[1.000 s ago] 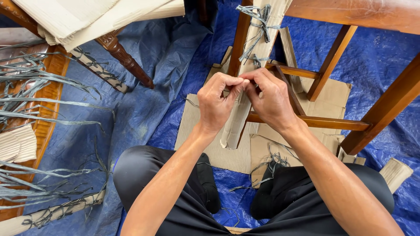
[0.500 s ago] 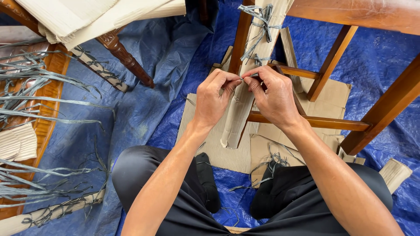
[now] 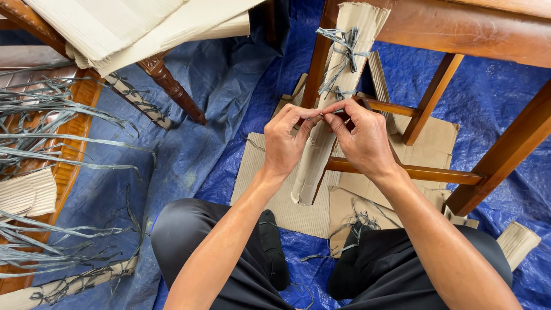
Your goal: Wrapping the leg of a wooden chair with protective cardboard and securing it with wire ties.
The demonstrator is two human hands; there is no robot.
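We pinch a thin grey plastic strand (image 3: pixel 322 113) between the fingertips of our left hand (image 3: pixel 285 142) and right hand (image 3: pixel 363 140), both closed on it, directly against the corrugated cardboard wrap (image 3: pixel 321 138) sheathing a wooden chair leg. Just above our hands, 1 knotted tie of the same grey strapping (image 3: pixel 342 53) binds the ribbed brown cardboard. Flat cardboard sheets (image 3: pixel 270 183) lie under our hands on a crinkled blue tarpaulin (image 3: pixel 195 149). Loose grey strands (image 3: pixel 51 120) sprawl well apart at left.

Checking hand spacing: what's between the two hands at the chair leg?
In the head view, the left hand and right hand nearly meet fingertip to fingertip; between them lies the cardboard-wrapped chair leg and a thin grey strap they pinch.
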